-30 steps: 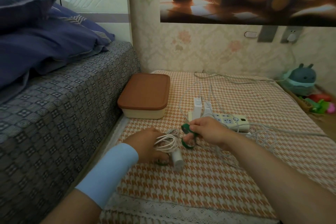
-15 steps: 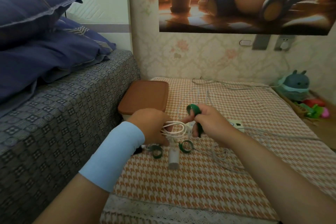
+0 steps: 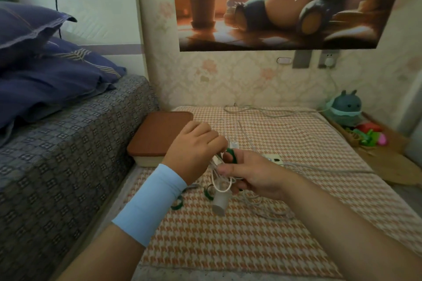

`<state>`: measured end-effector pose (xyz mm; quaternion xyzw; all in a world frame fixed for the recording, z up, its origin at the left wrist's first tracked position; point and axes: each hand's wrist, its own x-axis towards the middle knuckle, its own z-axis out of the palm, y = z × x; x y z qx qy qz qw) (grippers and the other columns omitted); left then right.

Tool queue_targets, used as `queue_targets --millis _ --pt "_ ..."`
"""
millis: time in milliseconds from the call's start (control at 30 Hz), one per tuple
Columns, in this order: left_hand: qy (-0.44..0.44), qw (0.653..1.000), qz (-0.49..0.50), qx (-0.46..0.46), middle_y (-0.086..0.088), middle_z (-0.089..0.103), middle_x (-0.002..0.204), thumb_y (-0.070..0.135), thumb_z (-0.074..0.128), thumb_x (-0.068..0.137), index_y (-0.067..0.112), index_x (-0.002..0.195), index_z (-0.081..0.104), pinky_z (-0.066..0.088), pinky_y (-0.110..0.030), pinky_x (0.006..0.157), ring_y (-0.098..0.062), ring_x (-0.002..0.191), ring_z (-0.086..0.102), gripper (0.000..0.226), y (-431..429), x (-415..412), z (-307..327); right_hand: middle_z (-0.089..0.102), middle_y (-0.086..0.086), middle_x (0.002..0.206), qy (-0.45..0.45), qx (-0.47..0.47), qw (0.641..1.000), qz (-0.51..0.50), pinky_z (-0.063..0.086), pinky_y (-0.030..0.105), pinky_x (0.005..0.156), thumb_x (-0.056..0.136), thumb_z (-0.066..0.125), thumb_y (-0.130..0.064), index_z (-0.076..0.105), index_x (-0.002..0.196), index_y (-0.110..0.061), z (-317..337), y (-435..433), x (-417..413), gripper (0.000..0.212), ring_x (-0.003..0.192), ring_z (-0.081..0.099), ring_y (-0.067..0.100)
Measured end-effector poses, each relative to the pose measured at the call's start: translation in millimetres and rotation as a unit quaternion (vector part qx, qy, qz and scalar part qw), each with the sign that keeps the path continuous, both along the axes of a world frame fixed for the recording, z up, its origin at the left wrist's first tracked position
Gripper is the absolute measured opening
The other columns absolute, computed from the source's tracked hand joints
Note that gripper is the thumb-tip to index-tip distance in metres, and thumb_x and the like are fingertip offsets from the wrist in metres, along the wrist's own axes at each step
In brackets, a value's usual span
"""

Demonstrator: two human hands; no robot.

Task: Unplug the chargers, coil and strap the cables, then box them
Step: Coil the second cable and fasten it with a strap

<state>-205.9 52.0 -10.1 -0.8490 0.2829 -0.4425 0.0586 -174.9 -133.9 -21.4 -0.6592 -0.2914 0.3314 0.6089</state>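
My left hand (image 3: 194, 150), with a light blue wristband, grips a coiled white cable (image 3: 220, 181) lifted above the checked mat. A white charger plug (image 3: 221, 202) dangles from the coil. My right hand (image 3: 255, 174) pinches a green strap (image 3: 231, 155) against the top of the coil, right beside my left fingers. Two more green straps (image 3: 177, 204) lie on the mat under my hands. A power strip (image 3: 274, 158) is partly hidden behind my right hand. The box with a brown lid (image 3: 157, 137) stands shut at the mat's left edge.
A bed with a patterned cover (image 3: 68, 155) and blue pillows runs along the left. Loose white cables (image 3: 269, 112) trail over the mat toward a wall socket (image 3: 328, 60). A plush toy (image 3: 346, 109) and small toys sit at the right.
Both hands lifted the coiled cable off the mat and drew together. The green strap in my right hand came up against the coil. The view tilted upward.
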Motion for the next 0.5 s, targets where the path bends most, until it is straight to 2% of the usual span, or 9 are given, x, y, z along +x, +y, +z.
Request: queue_targets --millis 100,167,233,300,333,367,400,467,500 --pt "-0.039 0.988 0.107 -0.104 0.002 0.066 0.098 0.008 0.073 0.068 0.022 0.103 0.068 0.035 -0.043 0.1 -0.026 0.097 0.059 0.037 -13 4 -8 0.056 -0.003 0.076 -0.052 -0.012 0.998 -0.026 0.044 0.03 0.065 0.096 0.066 -0.011 0.057 0.094 -0.018 -1 0 2 0.011 0.069 0.054 0.01" --pt "0.034 0.942 0.213 -0.256 -0.003 0.051 0.133 0.012 0.076 0.066 0.025 0.134 0.049 0.023 -0.046 0.111 -0.028 0.127 0.044 0.075 -19 4 -13 0.056 -0.005 0.077 -0.079 -0.02 0.995 -0.062 0.046 0.026 0.063 0.097 0.065 -0.013 0.054 0.095 -0.017 -4 -3 7 0.012 0.067 0.056 0.004" --pt "0.156 0.829 0.211 -0.494 -0.004 0.034 0.148 0.009 0.075 0.072 0.025 0.145 0.028 0.024 -0.039 0.112 -0.025 0.136 0.031 0.088 -21 7 -15 0.056 -0.003 0.079 -0.077 -0.008 0.994 -0.081 0.046 0.022 0.061 0.099 0.063 -0.012 0.052 0.098 -0.014 -6 -6 10 0.011 0.064 0.055 0.003" --pt "0.285 0.639 0.102 -0.707 -0.007 0.046 0.14 0.007 0.064 0.085 0.02 0.131 0.043 0.039 -0.036 0.097 -0.023 0.117 0.048 0.053 -25 4 -4 0.057 0.002 0.081 -0.06 0.017 0.992 -0.113 0.046 0.023 0.061 0.098 0.063 -0.01 0.051 0.095 -0.014 -8 -7 14 0.013 0.067 0.055 0.007" --pt "0.359 0.555 0.038 -0.749 -0.007 0.055 0.129 0.007 0.056 0.09 0.016 0.115 0.054 0.042 -0.035 0.088 -0.021 0.103 0.054 0.026 -27 0 -3 0.057 0.005 0.083 -0.059 0.021 0.988 -0.138 0.046 0.026 0.064 0.098 0.064 -0.011 0.051 0.094 -0.014 -9 -7 17 0.014 0.072 0.055 0.011" --pt "0.413 0.521 0.032 -0.747 -0.006 0.062 0.116 0.011 0.052 0.094 0.013 0.1 0.06 0.041 -0.034 0.083 -0.019 0.094 0.057 0.01 -33 -1 0 0.058 0.007 0.086 -0.065 0.021 0.984 -0.163 0.047 0.031 0.068 0.097 0.065 -0.013 0.052 0.094 -0.013 -9 -7 18 0.014 0.076 0.056 0.016" --pt "0.449 0.532 0.035 -0.717 -0.006 0.066 0.106 0.022 0.054 0.096 0.012 0.091 0.064 0.042 -0.034 0.081 -0.018 0.091 0.06 0.015 -40 1 -1 0.059 0.007 0.088 -0.079 0.02 0.98 -0.183 0.048 0.036 0.072 0.097 0.067 -0.016 0.054 0.097 -0.011 -10 -6 20 0.014 0.079 0.057 0.02" --pt "0.434 0.613 0.015 -0.66 -0.013 0.07 0.096 0.046 0.066 0.086 0.007 0.094 0.07 0.051 -0.041 0.083 -0.022 0.091 0.067 0.039 -51 3 -12 0.067 0.002 0.094 -0.132 0.013 0.97 -0.205 0.055 0.038 0.076 0.096 0.066 -0.019 0.057 0.108 -0.011 -10 -5 20 0.016 0.084 0.065 0.019" --pt "0.419 0.628 0.001 -0.656 -0.015 0.071 0.095 0.047 0.071 0.082 0.006 0.098 0.07 0.055 -0.045 0.086 -0.027 0.092 0.069 0.044 -58 2 -17 0.07 0.0 0.099 -0.165 0.003 0.962 -0.216 0.059 0.038 0.079 0.095 0.065 -0.016 0.058 0.11 -0.014 -10 -5 19 0.017 0.088 0.068 0.017"
